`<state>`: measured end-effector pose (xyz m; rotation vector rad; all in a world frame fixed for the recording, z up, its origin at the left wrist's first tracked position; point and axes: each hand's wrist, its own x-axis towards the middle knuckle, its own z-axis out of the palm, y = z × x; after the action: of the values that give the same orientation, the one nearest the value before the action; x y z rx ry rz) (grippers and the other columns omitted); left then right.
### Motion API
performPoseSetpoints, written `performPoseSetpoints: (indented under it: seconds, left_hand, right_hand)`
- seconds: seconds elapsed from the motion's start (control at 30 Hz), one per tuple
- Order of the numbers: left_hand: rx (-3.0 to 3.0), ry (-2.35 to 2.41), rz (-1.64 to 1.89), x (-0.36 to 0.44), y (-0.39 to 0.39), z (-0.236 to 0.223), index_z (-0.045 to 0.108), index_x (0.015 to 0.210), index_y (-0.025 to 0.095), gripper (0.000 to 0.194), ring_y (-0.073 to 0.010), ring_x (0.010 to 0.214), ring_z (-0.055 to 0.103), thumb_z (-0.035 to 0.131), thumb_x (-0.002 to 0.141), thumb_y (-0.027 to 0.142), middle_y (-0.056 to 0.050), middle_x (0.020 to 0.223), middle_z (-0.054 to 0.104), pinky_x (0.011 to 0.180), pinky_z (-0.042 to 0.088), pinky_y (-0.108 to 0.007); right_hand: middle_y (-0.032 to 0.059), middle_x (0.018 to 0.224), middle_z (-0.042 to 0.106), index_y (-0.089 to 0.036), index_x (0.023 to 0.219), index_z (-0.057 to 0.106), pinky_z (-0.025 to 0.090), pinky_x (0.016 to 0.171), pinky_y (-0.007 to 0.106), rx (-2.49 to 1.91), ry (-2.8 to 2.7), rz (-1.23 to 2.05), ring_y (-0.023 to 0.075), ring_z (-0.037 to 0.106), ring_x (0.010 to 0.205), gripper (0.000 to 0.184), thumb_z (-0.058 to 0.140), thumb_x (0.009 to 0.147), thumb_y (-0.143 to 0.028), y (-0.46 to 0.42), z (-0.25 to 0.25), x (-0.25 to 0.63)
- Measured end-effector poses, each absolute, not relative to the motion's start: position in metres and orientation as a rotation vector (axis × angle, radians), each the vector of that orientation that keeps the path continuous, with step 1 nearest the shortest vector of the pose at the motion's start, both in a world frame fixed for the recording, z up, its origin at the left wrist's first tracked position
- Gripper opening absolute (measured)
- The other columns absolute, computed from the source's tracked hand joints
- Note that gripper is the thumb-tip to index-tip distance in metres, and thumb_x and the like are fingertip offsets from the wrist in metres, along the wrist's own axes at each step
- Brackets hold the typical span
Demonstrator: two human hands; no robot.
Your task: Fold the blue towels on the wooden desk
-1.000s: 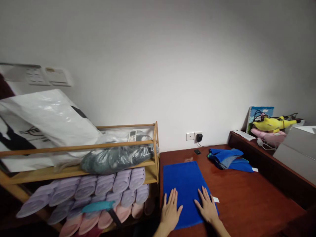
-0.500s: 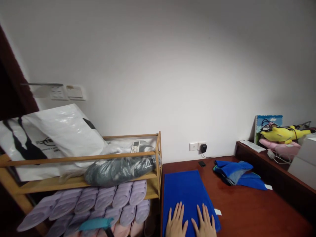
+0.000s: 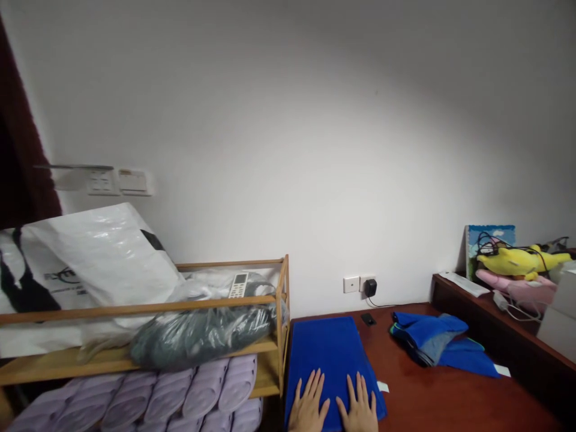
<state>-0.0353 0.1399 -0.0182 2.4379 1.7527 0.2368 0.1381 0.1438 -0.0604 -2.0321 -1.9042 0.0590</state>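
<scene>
A blue folded cloth (image 3: 326, 348) lies flat on the reddish-brown table (image 3: 418, 402), with a small white tag (image 3: 383, 387) sticking out at its right side. Both hands rest on its near part, palms down. My left hand (image 3: 309, 403) is flat with the fingers stretched out. Beside it, my right hand (image 3: 359, 405) also lies flat, fingers spread. Neither hand holds anything. Farther right, a crumpled blue and grey cloth (image 3: 438, 342) with its own white tag lies apart from the hands.
At the left stands a wooden rack (image 3: 283, 324) with lilac slippers (image 3: 204, 387), a bagged dark bundle (image 3: 202, 333), a remote control (image 3: 238, 285) and a white bag (image 3: 103, 258). A black plug (image 3: 370, 288) sits in the wall. On a raised ledge lies a yellow plush toy (image 3: 517, 262).
The view has tilted up slightly, so the rack and table sit lower in the picture. Both hands stay flat on the blue cloth, with little visible movement over it.
</scene>
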Motion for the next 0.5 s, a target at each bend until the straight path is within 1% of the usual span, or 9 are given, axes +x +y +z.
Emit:
performPoseSetpoints:
  seconds: [0.2,0.33,0.4,0.5]
  left_hand:
    - [2.454,1.778,0.236,-0.038,0.153,-0.018,0.007,0.141,0.030,0.053,-0.0204,0.139,0.017,0.022,0.093,0.045,0.002,0.151,0.015,0.113,0.018,-0.052]
    - [2.497,1.789,0.244,-0.041,0.158,-0.022,0.007,0.141,0.032,0.052,-0.0194,0.139,0.019,0.022,0.093,0.046,0.004,0.150,0.017,0.112,0.022,-0.050]
    - [2.509,1.783,0.250,-0.042,0.161,-0.023,0.008,0.141,0.031,0.053,-0.0197,0.138,0.020,0.023,0.092,0.046,0.004,0.150,0.018,0.112,0.023,-0.050]
    - [2.498,1.884,0.248,-0.034,0.161,-0.024,0.016,0.141,0.028,0.052,-0.0220,0.138,0.021,0.027,0.091,0.039,-0.001,0.149,0.022,0.111,0.020,-0.054]
  right_hand:
    - [0.0116,0.146,0.032,-0.022,0.137,0.037,0.024,0.109,0.055,-1.983,-1.891,0.064,0.0289,0.028,0.135,0.078,0.021,0.079,-0.073,0.159,-0.062,0.136]
    - [0.0117,0.147,0.030,-0.022,0.137,0.036,0.023,0.109,0.055,-1.989,-1.901,0.089,0.0283,0.027,0.136,0.079,0.020,0.078,-0.074,0.164,-0.063,0.136]
    - [0.0119,0.147,0.029,-0.022,0.137,0.035,0.021,0.109,0.055,-2.001,-1.905,0.115,0.0281,0.026,0.136,0.080,0.020,0.078,-0.074,0.165,-0.063,0.137]
    - [0.0112,0.149,0.027,-0.023,0.139,0.032,0.020,0.110,0.055,-1.981,-1.933,0.200,0.0276,0.023,0.137,0.080,0.023,0.078,-0.074,0.167,-0.058,0.141]
